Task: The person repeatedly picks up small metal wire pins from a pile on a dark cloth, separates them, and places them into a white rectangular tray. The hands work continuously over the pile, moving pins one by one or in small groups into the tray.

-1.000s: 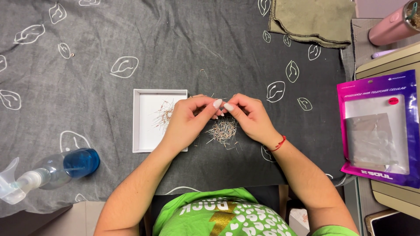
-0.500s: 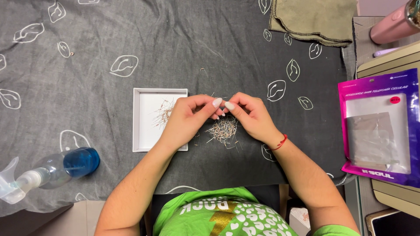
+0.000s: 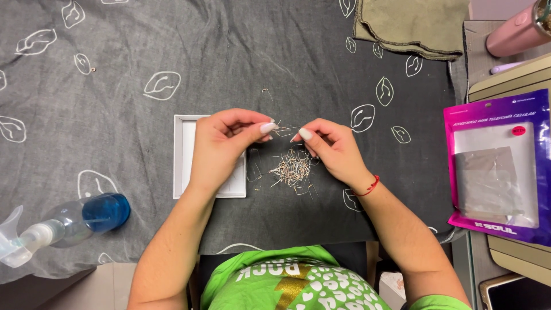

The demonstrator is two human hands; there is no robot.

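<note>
My left hand and my right hand meet over a dark grey cloth, fingertips almost touching. Between the fingertips they pinch a few thin metal pins. Just below lies a loose pile of the same small pins. A shallow white square tray sits under my left hand, which hides most of it. My right wrist wears a red cord bracelet.
A spray bottle with blue liquid lies at the lower left. A purple and pink plastic package rests at the right. An olive cloth and a pink bottle are at the top right. The grey cloth bears white leaf outlines.
My hands have barely moved. The fingertips have drawn slightly apart, with the pins showing between them.
</note>
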